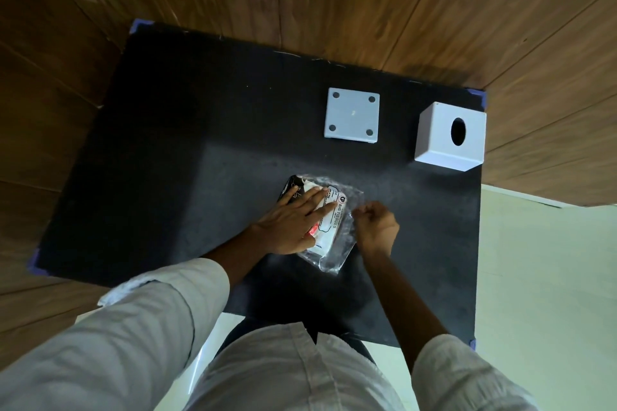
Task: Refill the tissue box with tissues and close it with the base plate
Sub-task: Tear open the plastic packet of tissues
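A pack of tissues (pixel 329 233) in clear plastic wrap lies at the middle of the black table (pixel 167 160). My left hand (pixel 290 222) presses flat on the pack, fingers spread. My right hand (pixel 375 227) is closed, pinching the wrap's right edge. The white cube tissue box (pixel 447 140) with an oval hole stands at the far right, apart from both hands. The white square base plate (pixel 352 115), with a round pad at each corner, lies flat to the left of the box.
Wooden wall panels surround the table's far and left sides. A pale floor shows at the right. Blue tape marks the table corners (pixel 480 95).
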